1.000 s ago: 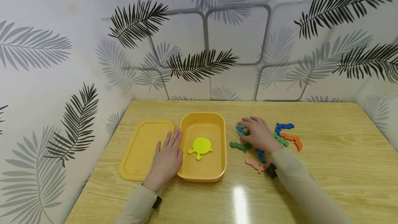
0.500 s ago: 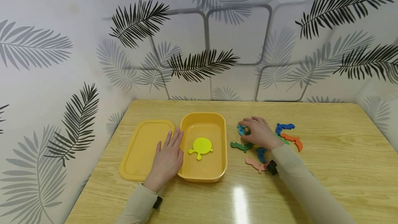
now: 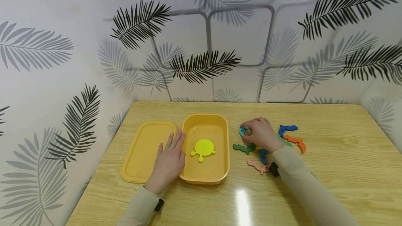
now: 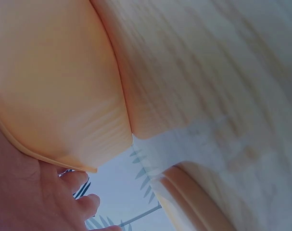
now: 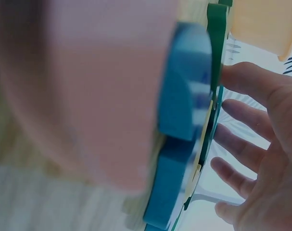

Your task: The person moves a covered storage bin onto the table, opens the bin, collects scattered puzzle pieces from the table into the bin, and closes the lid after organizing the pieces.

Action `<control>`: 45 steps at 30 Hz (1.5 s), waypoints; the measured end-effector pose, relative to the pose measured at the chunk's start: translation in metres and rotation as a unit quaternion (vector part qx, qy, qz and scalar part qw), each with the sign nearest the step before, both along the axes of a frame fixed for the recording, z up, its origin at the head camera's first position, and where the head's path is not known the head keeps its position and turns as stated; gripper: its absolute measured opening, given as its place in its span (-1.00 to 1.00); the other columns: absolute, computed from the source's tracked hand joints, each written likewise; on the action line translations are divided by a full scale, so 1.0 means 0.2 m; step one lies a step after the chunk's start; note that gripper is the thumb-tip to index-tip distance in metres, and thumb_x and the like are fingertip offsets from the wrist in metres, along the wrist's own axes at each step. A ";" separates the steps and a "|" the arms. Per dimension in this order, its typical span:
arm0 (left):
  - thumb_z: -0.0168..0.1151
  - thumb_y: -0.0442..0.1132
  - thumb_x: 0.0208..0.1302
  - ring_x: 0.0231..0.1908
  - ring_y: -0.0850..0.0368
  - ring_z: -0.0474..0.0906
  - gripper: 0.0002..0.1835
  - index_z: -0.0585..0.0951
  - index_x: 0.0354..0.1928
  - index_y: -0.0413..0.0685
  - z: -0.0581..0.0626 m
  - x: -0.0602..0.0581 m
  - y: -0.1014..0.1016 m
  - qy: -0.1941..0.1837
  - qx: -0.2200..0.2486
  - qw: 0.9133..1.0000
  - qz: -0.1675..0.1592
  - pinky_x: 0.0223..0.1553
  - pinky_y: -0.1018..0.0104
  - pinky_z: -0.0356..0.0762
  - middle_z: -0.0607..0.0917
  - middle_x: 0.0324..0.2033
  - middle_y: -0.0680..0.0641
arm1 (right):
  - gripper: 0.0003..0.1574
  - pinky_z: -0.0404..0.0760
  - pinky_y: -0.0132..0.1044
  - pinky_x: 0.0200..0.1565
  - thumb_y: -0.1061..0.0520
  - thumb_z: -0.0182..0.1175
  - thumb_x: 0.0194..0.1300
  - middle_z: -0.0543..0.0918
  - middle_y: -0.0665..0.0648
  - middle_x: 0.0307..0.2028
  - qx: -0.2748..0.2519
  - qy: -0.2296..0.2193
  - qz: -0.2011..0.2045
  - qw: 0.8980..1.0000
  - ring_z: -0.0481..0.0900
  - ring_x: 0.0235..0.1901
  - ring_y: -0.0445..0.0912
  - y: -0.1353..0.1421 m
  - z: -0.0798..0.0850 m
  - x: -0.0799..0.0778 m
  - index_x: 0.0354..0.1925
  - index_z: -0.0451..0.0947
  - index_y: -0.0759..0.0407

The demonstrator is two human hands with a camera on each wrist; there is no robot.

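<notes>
My hands: two, left hand (image 3: 168,163) and right hand (image 3: 262,133).
Tub (image 3: 228,149): one.
Lid (image 3: 149,151): one, left of the tub.
Inside the tub: one yellow piece (image 3: 204,148).
Loose on the right: eight I can make out, one each of light-blue piece (image 3: 242,132), dark green piece (image 3: 241,148), yellow sliver (image 3: 259,148), dark blue piece (image 3: 263,157), pink piece (image 3: 258,165), bright blue piece (image 3: 288,127), orange piece (image 3: 294,139), light green piece (image 3: 286,142); my hand covers some, so I cannot tell the exact total.
Table (image 3: 345,149): one.
</notes>
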State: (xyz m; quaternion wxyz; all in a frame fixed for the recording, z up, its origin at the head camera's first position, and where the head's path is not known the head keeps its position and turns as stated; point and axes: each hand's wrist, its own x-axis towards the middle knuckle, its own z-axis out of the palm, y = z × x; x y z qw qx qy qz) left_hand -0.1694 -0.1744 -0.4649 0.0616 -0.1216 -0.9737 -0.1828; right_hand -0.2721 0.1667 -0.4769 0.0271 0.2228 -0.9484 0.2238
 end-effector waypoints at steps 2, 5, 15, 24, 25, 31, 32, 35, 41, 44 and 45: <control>-0.11 -0.24 0.49 0.50 -0.04 -0.09 -0.41 0.17 0.53 -0.03 0.00 0.00 0.00 0.001 0.001 1.000 -0.001 0.32 -0.36 -0.09 0.09 0.51 0.00 | -0.53 0.12 0.27 0.24 0.06 0.42 0.13 0.69 0.21 -0.02 -0.004 0.005 -0.001 1.000 0.41 0.07 0.28 0.00 0.00 0.00 0.04 0.68 0.13; -0.11 -0.24 0.50 0.50 -0.02 -0.11 -0.41 0.15 0.53 -0.01 0.00 0.00 0.00 -0.001 0.001 1.000 0.000 0.33 -0.35 -0.10 0.08 0.51 0.02 | -0.56 0.14 0.26 0.23 0.05 0.44 0.11 0.70 0.19 -0.06 -0.007 0.009 -0.002 1.000 0.41 0.06 0.28 0.00 0.00 0.00 -0.01 0.69 0.12; -0.10 -0.24 0.49 0.50 -0.02 -0.11 -0.40 0.15 0.53 0.00 0.00 0.00 0.00 -0.001 -0.002 1.000 0.000 0.33 -0.35 -0.09 0.08 0.51 0.02 | -0.57 0.26 0.17 0.15 -0.02 0.46 0.10 0.70 0.19 -0.14 -0.011 0.045 -0.002 0.999 0.47 -0.09 0.20 -0.01 0.01 0.01 -0.06 0.68 0.10; -0.10 -0.23 0.49 0.50 -0.01 -0.12 -0.40 0.16 0.53 -0.02 -0.01 0.00 0.00 -0.001 -0.007 1.000 0.002 0.33 -0.35 -0.09 0.07 0.51 0.03 | -0.56 0.25 0.21 0.16 -0.09 0.41 0.16 0.65 0.23 -0.02 -0.026 0.050 -0.023 0.998 0.39 0.07 0.25 -0.03 0.03 0.04 -0.03 0.67 0.06; -0.10 -0.23 0.49 0.50 -0.01 -0.12 -0.40 0.15 0.53 -0.01 -0.01 0.01 0.00 -0.002 -0.007 1.000 0.002 0.33 -0.34 -0.09 0.07 0.51 0.03 | -0.56 0.24 0.21 0.17 -0.09 0.40 0.16 0.65 0.23 -0.02 -0.029 0.052 -0.024 0.998 0.39 0.07 0.25 -0.03 0.03 0.04 -0.03 0.67 0.06; -0.09 -0.23 0.49 0.50 -0.01 -0.13 -0.40 0.15 0.53 -0.01 -0.01 0.01 0.00 -0.002 -0.009 1.000 0.003 0.33 -0.34 -0.10 0.06 0.51 0.03 | -0.59 0.27 0.17 0.13 -0.10 0.36 0.17 0.64 0.19 -0.03 -0.062 0.065 -0.031 0.996 0.39 0.03 0.20 -0.04 0.05 0.08 -0.05 0.68 0.04; -0.09 -0.23 0.49 0.50 -0.01 -0.12 -0.40 0.15 0.54 -0.01 -0.01 0.01 0.00 -0.002 -0.009 1.000 0.003 0.33 -0.34 -0.10 0.06 0.51 0.03 | -0.59 0.29 0.16 0.11 -0.10 0.35 0.17 0.63 0.18 -0.03 -0.068 0.067 -0.031 0.995 0.39 0.02 0.19 -0.04 0.06 0.09 -0.05 0.68 0.04; -0.09 -0.23 0.49 0.50 -0.02 -0.11 -0.40 0.15 0.53 -0.01 0.00 0.01 0.00 0.000 -0.007 1.000 0.001 0.33 -0.35 -0.09 0.07 0.51 0.03 | -0.59 0.31 0.14 0.08 -0.10 0.35 0.18 0.63 0.17 -0.05 -0.080 0.076 -0.032 0.993 0.40 0.00 0.18 -0.04 0.07 0.11 -0.05 0.68 0.05; -0.09 -0.24 0.49 0.50 -0.03 -0.11 -0.40 0.16 0.53 -0.02 0.00 0.01 0.00 0.001 -0.003 1.000 -0.001 0.32 -0.35 -0.09 0.07 0.51 0.02 | -0.57 0.31 0.15 0.08 -0.10 0.37 0.18 0.62 0.16 -0.02 -0.095 0.077 -0.040 0.992 0.38 0.03 0.17 -0.05 0.10 0.16 -0.03 0.68 0.05; -0.09 -0.23 0.49 0.50 -0.01 -0.12 -0.40 0.16 0.53 -0.02 0.00 0.01 0.00 0.002 -0.008 1.000 0.000 0.32 -0.35 -0.08 0.08 0.51 0.02 | -0.57 0.31 0.14 0.07 -0.10 0.39 0.17 0.62 0.16 -0.02 -0.100 0.085 -0.040 0.991 0.38 0.02 0.17 -0.06 0.11 0.17 -0.03 0.68 0.04; -0.08 -0.23 0.49 0.50 -0.01 -0.12 -0.40 0.16 0.53 -0.01 0.00 0.00 0.00 0.002 -0.009 1.000 0.001 0.32 -0.35 -0.08 0.08 0.51 0.02 | -0.57 0.31 0.14 0.07 -0.10 0.40 0.17 0.62 0.16 -0.02 -0.102 0.089 -0.038 0.990 0.38 0.02 0.16 -0.06 0.12 0.18 -0.03 0.68 0.04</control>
